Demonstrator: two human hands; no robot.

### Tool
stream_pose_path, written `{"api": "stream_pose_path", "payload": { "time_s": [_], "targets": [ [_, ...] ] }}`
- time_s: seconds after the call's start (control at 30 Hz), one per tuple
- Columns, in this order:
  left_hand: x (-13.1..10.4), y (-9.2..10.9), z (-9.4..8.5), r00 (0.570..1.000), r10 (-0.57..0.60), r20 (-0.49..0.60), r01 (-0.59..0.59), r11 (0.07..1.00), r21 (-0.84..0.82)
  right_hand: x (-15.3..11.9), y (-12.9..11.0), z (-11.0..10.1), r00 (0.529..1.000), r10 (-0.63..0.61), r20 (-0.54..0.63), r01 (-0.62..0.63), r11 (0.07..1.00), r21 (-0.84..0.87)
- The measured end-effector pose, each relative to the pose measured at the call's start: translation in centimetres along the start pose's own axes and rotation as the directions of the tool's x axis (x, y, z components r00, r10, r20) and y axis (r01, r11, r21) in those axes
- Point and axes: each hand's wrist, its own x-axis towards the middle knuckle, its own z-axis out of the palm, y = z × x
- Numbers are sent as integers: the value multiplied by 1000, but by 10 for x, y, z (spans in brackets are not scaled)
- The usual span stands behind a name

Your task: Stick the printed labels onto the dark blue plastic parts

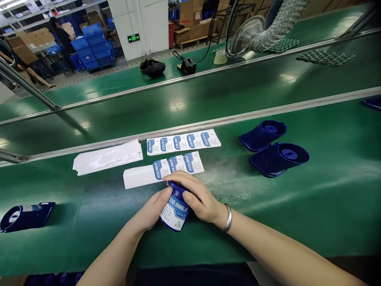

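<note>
Both my hands are wrapped round a dark blue plastic housing (pixel 175 212) with a white and blue label on its curved side. My left hand (pixel 155 208) grips its left side, thumb near the upper rim. Over the flange at the top lies my right hand (pixel 199 194), its thumb by the label's upper right edge. Just beyond, a partly peeled label sheet (pixel 139 176) carries several labels at its right end and bare backing at its left. Behind it is a fuller stack of label sheets (pixel 184 142). Blank white strips (pixel 108 157) are piled to the left.
Two blue housings (pixel 263 135) (pixel 279 159) lie on the green table at the right, and a labelled one (pixel 26 216) at the far left. A metal rail (pixel 190 126) runs behind the sheets. Farther back are a soldering iron stand (pixel 188 66), a black pouch (pixel 152 68) and a duct (pixel 276 29).
</note>
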Motion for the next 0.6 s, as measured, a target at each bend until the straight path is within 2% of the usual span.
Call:
{"api": "stream_pose_path", "payload": {
  "time_s": [0.1, 0.2, 0.3, 0.43, 0.6],
  "targets": [
    [-1, 6, 0, 998, 58, 14, -59, 962, 267, -2, 0, 2, 998, 28, -56, -32, 997, -69],
    [-2, 10, 4, 993, 118, 10, -110, 886, 450, -3, 0, 4, 988, 101, -117, -114, 988, -108],
    [-2, 10, 9, 982, 188, -6, -149, 799, 582, -2, -3, 5, 972, 178, -151, -200, 970, -140],
    [-3, 8, 14, 959, 283, -23, -180, 669, 721, 2, -9, 6, 962, 213, -173, -244, 953, -179],
    [0, 4, 20, 930, 363, -56, -143, 497, 856, 3, -13, 7, 936, 273, -223, -314, 933, -176]
  ]
}}
